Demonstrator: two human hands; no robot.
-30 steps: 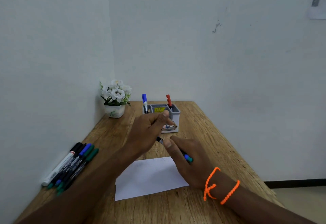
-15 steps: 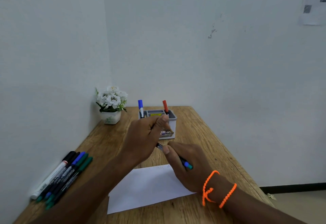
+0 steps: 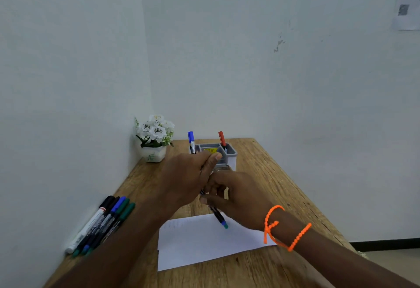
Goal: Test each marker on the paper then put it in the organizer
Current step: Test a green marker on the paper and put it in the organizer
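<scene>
Wooden desk (image 3: 268, 174) sitting in white-walled corner. Both hands gripping marker (image 3: 218, 216) over paper (image 3: 200, 242): left hand (image 3: 188, 176) seemingly pinching upper end, right hand (image 3: 238, 194) curling round barrel. Organizer (image 3: 229, 153) standing beyond.

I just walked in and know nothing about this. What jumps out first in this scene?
Two hands meet at the middle of the wooden table: the left hand and right hand both grip a dark marker above a white paper. A bright orange bracelet circles the right wrist. Behind them a grey organizer holds a blue and a red marker, and spare markers lie along the left wall.
</scene>
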